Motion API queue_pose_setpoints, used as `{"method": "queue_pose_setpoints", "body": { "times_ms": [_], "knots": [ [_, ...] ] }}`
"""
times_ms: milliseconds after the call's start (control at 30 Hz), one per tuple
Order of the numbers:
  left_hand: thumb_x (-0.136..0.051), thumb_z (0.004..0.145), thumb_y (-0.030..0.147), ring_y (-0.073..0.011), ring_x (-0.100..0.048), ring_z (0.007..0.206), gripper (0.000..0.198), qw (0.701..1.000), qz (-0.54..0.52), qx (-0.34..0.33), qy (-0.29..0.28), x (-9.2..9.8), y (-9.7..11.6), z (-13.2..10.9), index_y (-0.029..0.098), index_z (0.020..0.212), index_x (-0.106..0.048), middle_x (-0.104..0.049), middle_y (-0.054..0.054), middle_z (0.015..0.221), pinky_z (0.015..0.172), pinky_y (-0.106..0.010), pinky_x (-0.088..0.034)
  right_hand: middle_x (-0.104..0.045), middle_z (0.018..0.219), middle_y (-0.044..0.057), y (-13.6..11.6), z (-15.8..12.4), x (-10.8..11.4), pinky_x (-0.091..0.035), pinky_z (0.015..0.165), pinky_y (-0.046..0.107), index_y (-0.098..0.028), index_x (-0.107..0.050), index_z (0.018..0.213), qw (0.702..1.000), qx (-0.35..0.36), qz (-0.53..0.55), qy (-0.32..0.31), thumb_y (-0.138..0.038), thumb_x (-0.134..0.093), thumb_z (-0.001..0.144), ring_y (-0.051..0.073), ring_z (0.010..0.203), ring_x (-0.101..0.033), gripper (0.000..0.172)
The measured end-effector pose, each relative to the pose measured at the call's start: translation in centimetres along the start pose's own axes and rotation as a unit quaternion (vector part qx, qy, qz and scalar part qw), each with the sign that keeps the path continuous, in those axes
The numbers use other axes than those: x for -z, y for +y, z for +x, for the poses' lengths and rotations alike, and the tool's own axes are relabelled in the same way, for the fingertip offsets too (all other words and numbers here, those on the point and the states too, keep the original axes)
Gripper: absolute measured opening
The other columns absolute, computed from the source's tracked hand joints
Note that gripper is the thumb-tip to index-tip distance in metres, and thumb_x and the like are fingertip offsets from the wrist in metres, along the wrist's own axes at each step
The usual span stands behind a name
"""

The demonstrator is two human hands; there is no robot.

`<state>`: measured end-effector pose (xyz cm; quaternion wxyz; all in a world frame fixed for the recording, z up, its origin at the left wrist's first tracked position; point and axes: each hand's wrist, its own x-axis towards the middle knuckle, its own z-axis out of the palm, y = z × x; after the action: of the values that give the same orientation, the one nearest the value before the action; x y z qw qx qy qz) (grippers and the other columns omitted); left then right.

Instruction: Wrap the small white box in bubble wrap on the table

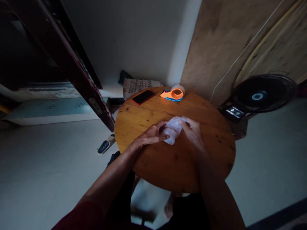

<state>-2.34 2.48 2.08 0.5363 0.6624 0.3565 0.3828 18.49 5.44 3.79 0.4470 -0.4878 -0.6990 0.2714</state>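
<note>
A pale, crinkled bundle (173, 129), which looks like thin plastic wrap, lies over the middle of the round wooden table (172, 166). My left hand (154, 133) grips its left side, thumb towards me and fingers curled round the far side. At the upper right edge, my right hand (192, 127) pinches the bundle between thumb and fingers. Whether anything is wrapped inside cannot be made out. Beyond the hands, an orange tape dispenser (169, 94) with a roll of tape rests near the table's far edge.
A phone (143, 97) in a red case lies left of the dispenser. Behind the table is a printed sack (141, 84) against the wall. To the right stands a black fan (261, 95); a dark door edge (79, 73) rises on the left. A slipper (105, 145) is on the floor.
</note>
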Motion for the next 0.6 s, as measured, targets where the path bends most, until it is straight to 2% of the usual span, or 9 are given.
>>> {"method": "queue_pose_setpoints", "body": {
  "times_ms": [100,300,467,600],
  "knots": [
    [-0.069,0.077,0.028,-0.0252,-0.057,0.113,0.056,0.999,-0.015,-0.027,-0.023,0.09,-0.21,0.05,0.018,0.128,-0.050,-0.059,-0.012,0.126,0.101,-0.044,-0.042,-0.064,0.071,0.001,-0.09,-0.03,0.04,-0.043,0.061,0.026,-0.018,-0.067,0.077,1.000,-0.006,-0.003,0.000,-0.039,-0.055,0.082,0.016,0.066,-0.057,0.025],
    [-0.068,0.079,0.030,-0.0242,-0.056,0.112,0.057,1.000,0.005,-0.018,-0.011,0.06,-0.57,0.15,0.020,0.131,-0.048,-0.059,-0.011,0.124,0.099,-0.043,-0.043,-0.063,0.072,0.001,0.00,-0.04,0.06,-0.043,0.061,0.026,-0.018,-0.068,0.078,1.000,-0.010,0.005,0.012,-0.041,-0.056,0.082,0.016,0.067,-0.056,0.026],
    [-0.066,0.080,0.033,-0.0223,-0.059,0.105,0.045,1.000,0.006,0.002,-0.012,0.10,-0.88,0.29,0.020,0.122,-0.055,-0.063,-0.008,0.118,0.091,-0.037,-0.047,-0.068,0.080,0.003,-0.45,-0.01,0.21,-0.047,0.068,0.028,-0.018,-0.069,0.082,0.999,-0.018,0.026,-0.003,-0.039,-0.056,0.081,0.018,0.074,-0.060,0.025],
    [-0.063,0.082,0.035,-0.0193,-0.061,0.095,0.034,0.998,0.055,0.015,0.002,0.30,-0.59,0.27,0.019,0.113,-0.062,-0.066,-0.005,0.107,0.084,-0.031,-0.047,-0.070,0.085,0.004,-0.18,0.10,0.22,-0.048,0.071,0.030,-0.017,-0.070,0.087,0.998,-0.034,0.042,-0.034,-0.039,-0.055,0.083,0.018,0.077,-0.062,0.027]
  ]
}}
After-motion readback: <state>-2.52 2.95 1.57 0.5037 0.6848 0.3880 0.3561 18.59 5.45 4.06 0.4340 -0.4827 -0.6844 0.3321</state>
